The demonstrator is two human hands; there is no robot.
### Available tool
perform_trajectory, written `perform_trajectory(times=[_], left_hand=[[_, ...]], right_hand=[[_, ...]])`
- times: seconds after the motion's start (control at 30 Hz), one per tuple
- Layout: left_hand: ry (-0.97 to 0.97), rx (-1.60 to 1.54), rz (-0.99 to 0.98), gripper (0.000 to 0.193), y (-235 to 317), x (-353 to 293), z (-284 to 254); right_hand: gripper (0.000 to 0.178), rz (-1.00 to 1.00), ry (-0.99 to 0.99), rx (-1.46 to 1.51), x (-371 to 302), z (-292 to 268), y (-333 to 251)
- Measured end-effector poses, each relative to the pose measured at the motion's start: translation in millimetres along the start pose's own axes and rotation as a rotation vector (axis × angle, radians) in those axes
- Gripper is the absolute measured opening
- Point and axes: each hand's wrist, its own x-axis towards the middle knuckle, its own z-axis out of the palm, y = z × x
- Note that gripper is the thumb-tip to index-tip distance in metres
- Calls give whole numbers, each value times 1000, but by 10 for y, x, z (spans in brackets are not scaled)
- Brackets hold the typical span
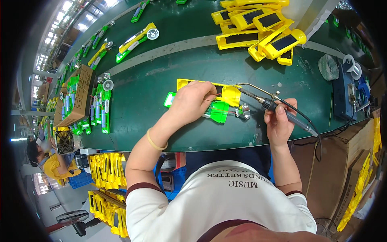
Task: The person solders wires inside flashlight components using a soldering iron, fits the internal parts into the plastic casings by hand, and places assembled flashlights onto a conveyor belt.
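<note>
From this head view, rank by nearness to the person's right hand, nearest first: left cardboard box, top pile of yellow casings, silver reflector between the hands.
From the right hand:
1. Silver reflector, to its left.
2. Yellow casing pile, farther up.
3. Cardboard box, far left.

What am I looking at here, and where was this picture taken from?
No robot here, just a person's bare hands. A fisheye camera on the person's head looks down, so straight edges bend. The right hand holds a soldering iron. The left hand is over a yellow casing; its fingers are near thin wires, though their grip is unclear. Beside that, on the dark green workbench, lie a green casing and a silvery reflector. Farther back is a pile of yellow casings.
</note>
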Motion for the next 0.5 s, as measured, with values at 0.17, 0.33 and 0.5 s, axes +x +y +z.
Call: perform_trajectory(times=[0.17, 0.33, 0.5], left_hand=[[27, 147, 116, 5, -18, -51, -4], [21, 218, 98, 5, 48, -22, 41], [15, 265, 80, 4, 97, 1, 31]], right_hand=[[25, -13, -162, -174, 77, -21, -97], [21, 10, -289, -401, 212, -50, -37], [22, 112, -320, -395, 274, -38, 7]])
